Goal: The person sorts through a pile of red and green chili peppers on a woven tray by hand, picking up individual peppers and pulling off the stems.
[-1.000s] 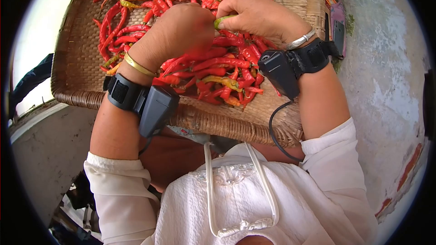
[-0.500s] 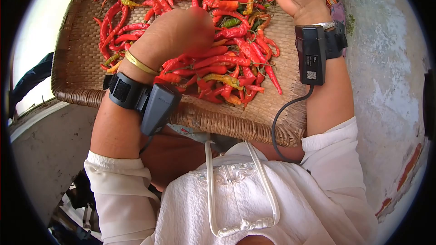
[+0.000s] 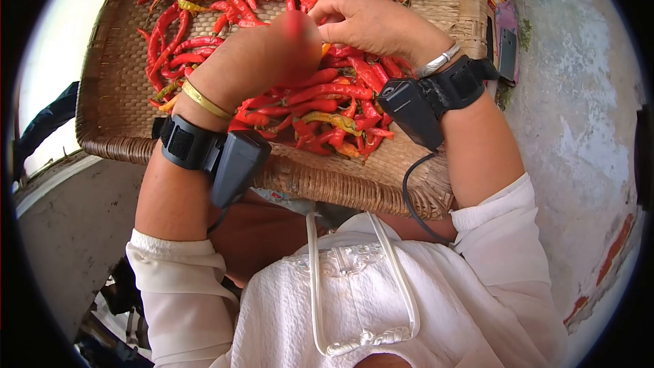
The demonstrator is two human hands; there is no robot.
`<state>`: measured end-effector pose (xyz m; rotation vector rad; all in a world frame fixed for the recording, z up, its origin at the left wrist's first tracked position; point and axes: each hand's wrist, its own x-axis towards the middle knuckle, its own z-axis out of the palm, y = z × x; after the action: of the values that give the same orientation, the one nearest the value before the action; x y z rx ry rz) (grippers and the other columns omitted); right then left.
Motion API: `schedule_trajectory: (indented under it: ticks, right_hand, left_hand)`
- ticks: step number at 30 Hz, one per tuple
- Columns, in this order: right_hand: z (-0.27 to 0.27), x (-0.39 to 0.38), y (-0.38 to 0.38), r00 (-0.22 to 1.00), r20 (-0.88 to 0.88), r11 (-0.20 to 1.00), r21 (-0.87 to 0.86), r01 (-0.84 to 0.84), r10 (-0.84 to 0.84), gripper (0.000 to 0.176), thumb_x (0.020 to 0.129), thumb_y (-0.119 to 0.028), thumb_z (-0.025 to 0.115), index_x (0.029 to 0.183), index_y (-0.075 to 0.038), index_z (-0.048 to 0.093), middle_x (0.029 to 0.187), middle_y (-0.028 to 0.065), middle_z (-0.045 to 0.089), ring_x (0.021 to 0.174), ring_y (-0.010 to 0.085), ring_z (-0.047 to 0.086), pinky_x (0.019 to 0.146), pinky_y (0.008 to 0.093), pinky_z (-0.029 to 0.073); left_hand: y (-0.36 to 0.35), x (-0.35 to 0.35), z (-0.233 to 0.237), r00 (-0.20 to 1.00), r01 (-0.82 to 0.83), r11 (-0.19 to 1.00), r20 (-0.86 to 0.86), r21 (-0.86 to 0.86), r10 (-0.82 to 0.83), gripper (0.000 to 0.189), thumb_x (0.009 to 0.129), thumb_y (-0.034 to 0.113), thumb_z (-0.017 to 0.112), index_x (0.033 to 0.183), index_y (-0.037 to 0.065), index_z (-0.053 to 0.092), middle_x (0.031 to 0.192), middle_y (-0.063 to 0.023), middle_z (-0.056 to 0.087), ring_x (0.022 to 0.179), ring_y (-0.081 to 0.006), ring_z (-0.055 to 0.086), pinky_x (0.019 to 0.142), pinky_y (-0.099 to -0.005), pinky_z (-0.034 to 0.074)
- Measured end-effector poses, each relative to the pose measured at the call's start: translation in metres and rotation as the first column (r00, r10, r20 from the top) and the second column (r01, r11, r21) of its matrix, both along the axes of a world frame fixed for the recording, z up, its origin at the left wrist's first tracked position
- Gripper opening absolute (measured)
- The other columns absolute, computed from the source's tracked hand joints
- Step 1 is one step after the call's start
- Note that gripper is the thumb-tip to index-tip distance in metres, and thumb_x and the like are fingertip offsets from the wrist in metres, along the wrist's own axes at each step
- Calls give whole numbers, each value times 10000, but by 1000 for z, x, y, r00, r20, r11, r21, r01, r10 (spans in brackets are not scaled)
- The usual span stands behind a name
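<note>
Many red chili peppers (image 3: pixel 327 93), some orange or greenish, lie in a woven wicker tray (image 3: pixel 422 170). Over the middle of the pile is my left hand (image 3: pixel 262 58), bent inward at the wrist. A blurred patch covers its fingers, with red showing through, so I cannot make out its grip. My right hand (image 3: pixel 381 24) meets it from the other side. Its thumb and index finger are pinched together close to the left fingertips, and whatever lies between them is too small or hidden to name.
The tray's thick braided rim (image 3: pixel 327 187) runs across in front of my body. To the right is a worn, pale painted surface (image 3: pixel 579 95). A phone-like object (image 3: pixel 507 54) and pink cloth lie beside the tray. Each wrist carries a strapped black device, with a cable (image 3: pixel 409 194) at the right.
My right hand has come from the tray's upper right, where it was open, inward and down to my left hand, its fingers now pinching. My left hand has stayed nearly in place.
</note>
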<state>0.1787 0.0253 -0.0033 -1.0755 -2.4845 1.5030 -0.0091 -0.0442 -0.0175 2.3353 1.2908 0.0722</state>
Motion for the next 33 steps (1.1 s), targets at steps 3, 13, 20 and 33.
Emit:
schedule_trajectory:
  ticks: [3,13,20,33]
  right_hand:
    - [-1,0,-3,998,5,995,77,-60,59,289,815,-194,596,1022,8,601,843,85,629,775,172,589,697,291,461]
    - [4,-6,-10,978,132,974,144,-178,159,319,780,-205,609,1032,-10,601,826,128,618,749,222,585,681,328,459]
    - [-11,-6,-4,999,-48,985,173,-5,13,291,715,-260,665,903,-40,627,798,156,637,784,292,627,693,366,488]
    - [1,-11,-11,976,-215,918,377,125,-45,252,761,-281,650,889,-64,656,737,109,644,708,224,635,654,337,502]
  left_hand:
    - [-1,1,-2,998,-16,999,-55,39,18,114,762,174,610,791,66,635,712,-111,611,669,-307,588,615,-395,462]
    - [3,6,14,980,-70,991,-179,118,90,151,757,209,625,758,59,613,680,-130,589,661,-326,579,587,-409,453]
    - [12,12,22,911,-208,954,397,217,109,97,759,128,607,809,45,604,658,-121,594,613,-279,593,553,-375,468]
    - [11,3,33,560,-332,883,684,-331,467,189,867,147,595,1017,32,585,854,30,593,754,-33,535,681,-192,455]
